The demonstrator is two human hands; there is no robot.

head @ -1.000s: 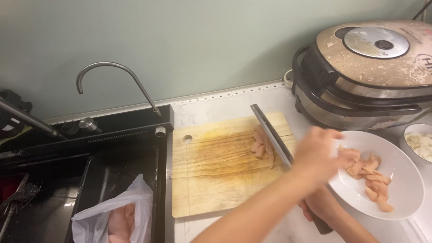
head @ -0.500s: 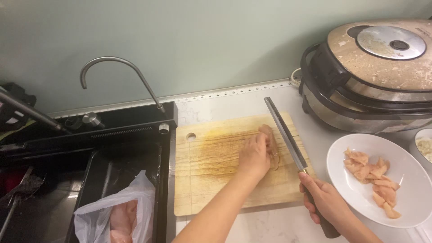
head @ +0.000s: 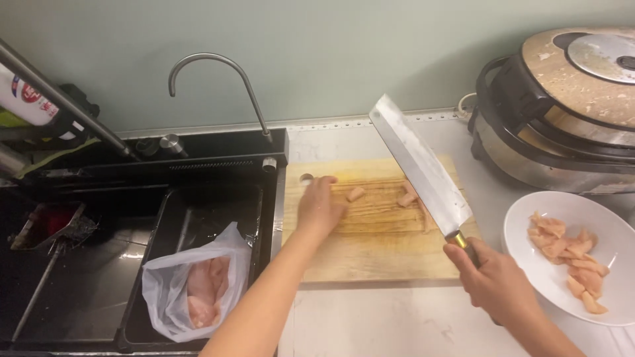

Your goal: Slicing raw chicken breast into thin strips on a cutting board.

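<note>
My right hand (head: 497,283) grips the handle of a broad cleaver (head: 419,163), whose blade is raised and tilted over the right side of a wooden cutting board (head: 377,251). My left hand (head: 319,208) rests flat on the board's left part, fingers down, holding nothing. Two small pale meat pieces (head: 356,194) lie on the board between my hand and the blade. A white plate (head: 562,225) to the right holds several cut meat pieces.
A black sink (head: 99,277) on the left holds a clear plastic bag of raw meat (head: 196,284). A curved tap (head: 218,73) stands behind it. A large round cooker (head: 562,112) sits at the back right on the white counter.
My left hand came back from the plate and slid leftwards across the board. The cleaver lifted and tilted up. The view shifted left.
</note>
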